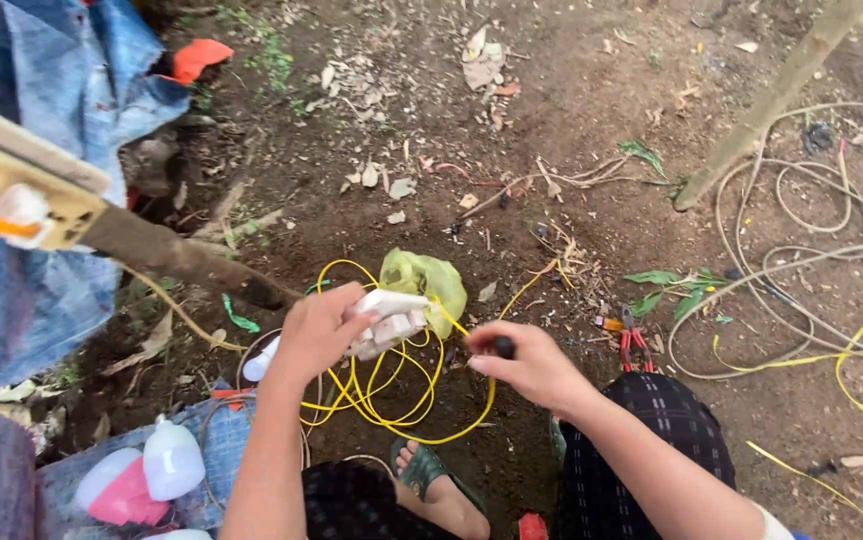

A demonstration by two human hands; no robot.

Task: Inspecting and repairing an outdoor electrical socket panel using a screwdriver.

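- Nearest the camera, below the white socket block [389,322], a foot in a green sandal [430,473] rests on bare soil between the person's two knees in dark checked cloth.
- To the lower left of the block, white lamp bulbs [172,458], one with a pink base, lie on a blue woven sheet [214,452].
- The left hand [314,332] is clenched around the white socket block, holding it up off the ground, its face turned towards the right hand.
- The right hand [529,365], just right of the block, pinches a small dark tool handle [503,347] between thumb and fingers, its tip pointing at the block.
- Yellow wire [397,405] loops under and around the block in a loose coil.
- Just behind the block lies a crumpled yellow-green plastic bag [429,281].
- Right of the block, beyond the right hand, red-handled pliers [635,346] lie on the dirt.
- Further right, pale cable [792,270] sprawls in wide loops.
- Far left of the block, a wooden board with a socket [12,190] juts in over blue tarpaulin [62,70].
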